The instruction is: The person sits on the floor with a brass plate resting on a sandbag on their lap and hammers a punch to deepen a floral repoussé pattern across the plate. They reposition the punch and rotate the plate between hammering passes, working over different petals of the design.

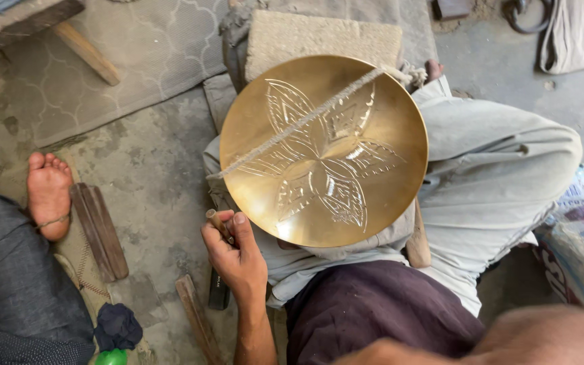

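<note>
While the round brass dish (324,150) rests tilted on the person's lap, engraved with a four-petal flower and crossed by a taut cord (292,127), the left hand (236,255) sits at its lower-left rim. Its grip is clamped around a small wooden-handled tool (218,222). The right hand is out of view; another person's bare foot (49,192) lies on the floor, well apart.

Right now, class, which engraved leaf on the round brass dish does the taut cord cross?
The upper-left leaf of the round brass dish; the cord runs across it, others lie clear.
</note>
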